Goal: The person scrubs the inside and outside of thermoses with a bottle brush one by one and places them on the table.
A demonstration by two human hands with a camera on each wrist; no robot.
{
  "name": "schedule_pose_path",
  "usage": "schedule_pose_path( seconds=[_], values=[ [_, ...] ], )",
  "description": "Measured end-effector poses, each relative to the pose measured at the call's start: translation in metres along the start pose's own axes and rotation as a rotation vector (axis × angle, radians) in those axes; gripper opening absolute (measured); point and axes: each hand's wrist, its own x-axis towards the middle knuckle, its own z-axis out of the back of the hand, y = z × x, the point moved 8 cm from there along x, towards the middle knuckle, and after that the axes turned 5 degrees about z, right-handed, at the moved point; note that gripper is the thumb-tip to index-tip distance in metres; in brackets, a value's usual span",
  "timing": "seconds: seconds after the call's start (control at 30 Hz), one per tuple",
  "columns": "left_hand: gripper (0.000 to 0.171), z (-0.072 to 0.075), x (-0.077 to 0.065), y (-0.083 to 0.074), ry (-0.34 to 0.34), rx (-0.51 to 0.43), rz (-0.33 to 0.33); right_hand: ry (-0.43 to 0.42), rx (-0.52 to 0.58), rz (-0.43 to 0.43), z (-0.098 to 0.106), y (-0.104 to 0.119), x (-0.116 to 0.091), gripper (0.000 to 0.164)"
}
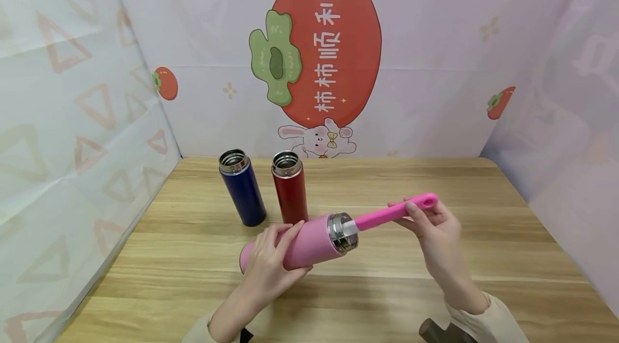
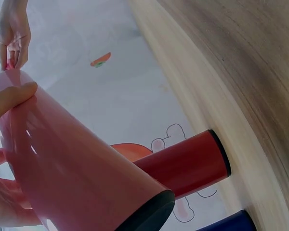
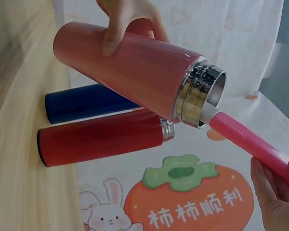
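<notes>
A pink thermos bottle (image 1: 309, 242) lies tilted in the air over the table, its steel mouth facing right. My left hand (image 1: 272, 259) grips it round the body, thumb on the near side. My right hand (image 1: 437, 230) pinches the bright pink handle of a bottle brush (image 1: 387, 216) near its holed end. The brush's whitish neck (image 3: 209, 112) enters the bottle mouth, and its head is hidden inside. Behind the pink bottle stand a red thermos bottle (image 1: 292, 192) and a blue thermos bottle (image 1: 243, 192), both upright and lidless.
The wooden table (image 1: 387, 300) spans the front, with a printed cloth (image 1: 425, 52) hanging behind it. More cloth closes in the left and right sides. The red bottle stands close behind the pink one. A dark strap piece (image 1: 442, 332) shows by the right sleeve.
</notes>
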Motion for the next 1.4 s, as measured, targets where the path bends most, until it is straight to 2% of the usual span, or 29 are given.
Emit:
schedule_pose_path(
  seconds=[0.07,0.13,0.23,0.4,0.47,0.53,0.87,1.23,1.4],
  values=[
    [0.079,0.000,-0.001,-0.001,0.001,0.007,-0.012,-0.033,0.035,0.028,0.007,0.005,0.001,0.018],
    [0.079,0.001,-0.002,-0.001,-0.001,0.015,-0.022,-0.093,0.059,0.044,-0.002,0.026,0.002,0.019],
    [0.077,0.002,-0.002,0.000,0.005,0.031,-0.026,-0.117,0.131,0.087,-0.016,0.051,0.004,0.016],
    [0.077,0.006,-0.002,0.000,-0.003,0.052,-0.033,-0.195,0.122,0.099,-0.018,0.074,0.004,0.012],
    [0.077,0.008,-0.001,0.000,-0.012,0.055,-0.043,-0.255,0.106,0.082,-0.018,0.080,0.003,0.009],
    [0.077,0.008,-0.002,0.001,-0.010,0.059,-0.049,-0.275,0.142,0.073,-0.015,0.083,0.002,0.010],
    [0.076,0.010,-0.003,0.005,-0.009,0.066,-0.057,-0.312,0.170,0.094,0.000,0.092,0.004,0.012],
    [0.075,0.013,-0.002,0.000,-0.033,0.061,-0.072,-0.329,0.181,0.078,-0.010,0.091,0.004,0.011],
    [0.075,0.013,-0.001,0.000,-0.053,0.075,-0.075,-0.330,0.131,0.037,-0.015,0.083,0.003,0.008]
  ],
)
